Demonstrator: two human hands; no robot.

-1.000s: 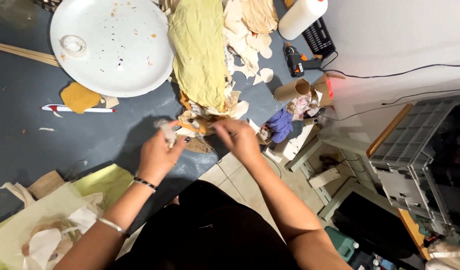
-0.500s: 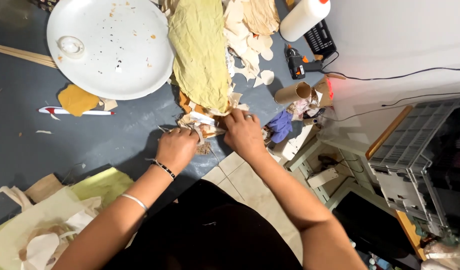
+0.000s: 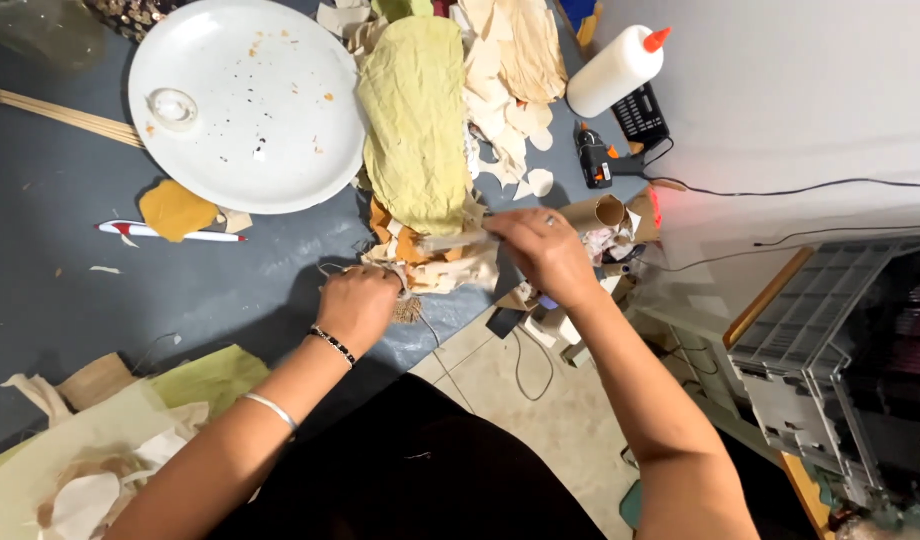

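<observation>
Cream scrap (image 3: pixel 450 268) pinched by left hand (image 3: pixel 358 305), right hand (image 3: pixel 540 250) grip closed on it

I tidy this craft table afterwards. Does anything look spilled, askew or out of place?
Yes. The white plate is speckled with small crumbs, cream scraps lie scattered loose beside the glue bottle, and more scraps overhang the table edge near both hands.

Glossy white plastic plate (image 3: pixel 245 105) on a matt grey table (image 3: pixel 70 290); crinkled yellow-green paper (image 3: pixel 415 120).
</observation>
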